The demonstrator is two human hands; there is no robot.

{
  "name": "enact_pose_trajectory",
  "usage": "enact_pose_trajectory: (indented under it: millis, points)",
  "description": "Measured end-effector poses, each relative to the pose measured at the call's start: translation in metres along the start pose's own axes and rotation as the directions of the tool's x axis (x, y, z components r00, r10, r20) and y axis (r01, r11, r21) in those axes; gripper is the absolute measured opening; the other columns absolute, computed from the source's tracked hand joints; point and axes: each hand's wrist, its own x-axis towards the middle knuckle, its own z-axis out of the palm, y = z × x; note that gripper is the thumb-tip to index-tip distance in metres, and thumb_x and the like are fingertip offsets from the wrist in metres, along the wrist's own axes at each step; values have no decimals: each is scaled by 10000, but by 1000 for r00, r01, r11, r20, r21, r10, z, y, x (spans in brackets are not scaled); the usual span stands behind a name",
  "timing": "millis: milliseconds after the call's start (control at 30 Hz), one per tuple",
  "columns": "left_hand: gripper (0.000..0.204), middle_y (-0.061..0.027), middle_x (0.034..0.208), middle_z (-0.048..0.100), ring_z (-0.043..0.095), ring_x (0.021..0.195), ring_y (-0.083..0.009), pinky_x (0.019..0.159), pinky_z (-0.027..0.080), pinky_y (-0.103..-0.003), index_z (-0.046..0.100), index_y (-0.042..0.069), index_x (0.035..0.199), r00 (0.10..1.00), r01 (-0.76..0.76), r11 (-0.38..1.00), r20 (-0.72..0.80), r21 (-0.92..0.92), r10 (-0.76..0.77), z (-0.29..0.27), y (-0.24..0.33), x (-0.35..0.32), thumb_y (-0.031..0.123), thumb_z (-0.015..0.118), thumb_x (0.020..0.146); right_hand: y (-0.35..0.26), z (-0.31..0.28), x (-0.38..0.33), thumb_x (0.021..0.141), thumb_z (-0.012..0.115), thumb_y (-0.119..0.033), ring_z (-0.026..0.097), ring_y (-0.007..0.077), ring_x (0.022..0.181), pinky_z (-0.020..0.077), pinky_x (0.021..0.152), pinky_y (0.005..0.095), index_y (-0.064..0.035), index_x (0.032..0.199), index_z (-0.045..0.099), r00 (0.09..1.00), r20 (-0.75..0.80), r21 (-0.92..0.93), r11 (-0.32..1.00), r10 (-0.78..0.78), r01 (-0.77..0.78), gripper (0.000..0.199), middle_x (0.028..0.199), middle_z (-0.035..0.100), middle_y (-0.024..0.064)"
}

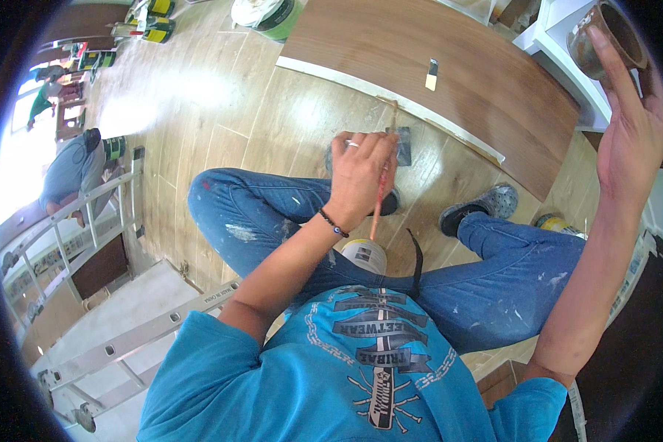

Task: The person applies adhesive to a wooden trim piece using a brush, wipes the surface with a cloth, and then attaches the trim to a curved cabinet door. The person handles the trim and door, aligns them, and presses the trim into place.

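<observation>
My left hand [361,166] is closed around a slim paintbrush [379,202] with a reddish handle. Its far end comes up to the pale long edge [390,99] of a brown wood-grain board [464,66]; whether it touches cannot be told. Raised at the far right, my right hand [630,136] grips a brown-stained cup [610,43], one finger stretched along its outside. The cup is tilted, and its contents cannot be made out. A dark flat piece [403,146] lies on the floor just beyond my left hand. On the board rests a small flat tool [432,75], dark at one end.
A round tub [365,254] stands between my thighs. An aluminium ladder [125,346] lies at the left; beyond it another person [74,173] bends down. A green bucket [276,18] stands by the board's far left corner. White furniture [556,55] borders the right.
</observation>
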Motion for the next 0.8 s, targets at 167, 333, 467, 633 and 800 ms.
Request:
enact_pose_trajectory:
  millis: [167, 333, 467, 633, 800]
  points:
    - [321, -20, 1052, 752, 695, 999, -243, 1020, 438, -468, 745, 141, 1171, 994, -93, 986, 44, -136, 100, 15, 28, -2, 61, 747, 860, 4, -1, -2, 1046, 734, -148, 623, 226, 1342, 489, 1150, 390, -3, 1458, 613, 999, -45, -16, 1000, 18, -19, 453, 1440, 637, 140]
    - [234, -55, 1037, 771, 708, 945, -253, 983, 473, -436, 768, 123, 1155, 994, -40, 934, 80, -354, 73, 4, 43, 8, 79, 743, 927, -3, -8, 1, 1006, 770, -138, 639, 217, 1300, 498, 1113, 363, -11, 1398, 667, 997, 72, -11, 999, -36, 37, 425, 1404, 661, 125]
    - [188, -89, 1074, 783, 726, 975, -240, 923, 529, -401, 776, 87, 1166, 982, 173, 864, 149, -473, -115, -3, 28, 12, 130, 737, 988, -77, 48, -8, 887, 878, -154, 683, 197, 1122, 542, 977, 341, -14, 1337, 685, 976, -193, 121, 989, 104, -82, 509, 1191, 737, 92]
    - [205, -69, 1115, 792, 693, 1039, -118, 932, 541, -304, 782, 34, 1168, 889, 457, 511, 396, -728, -232, 21, 46, 21, 182, 734, 1035, -63, 35, -6, 888, 882, -157, 685, 194, 1104, 540, 965, 324, -2, 1333, 678, 994, -98, 333, 943, 51, -16, 514, 1198, 726, 95]
    - [202, -76, 1104, 783, 690, 1029, -137, 947, 536, -307, 768, 4, 1174, 865, 492, 449, 476, -746, -158, 53, 69, 23, 145, 711, 1041, -64, 40, -8, 887, 880, -139, 684, 180, 1077, 542, 942, 307, -1, 1327, 683, 984, -163, 294, 956, 69, -18, 502, 1189, 723, 83]
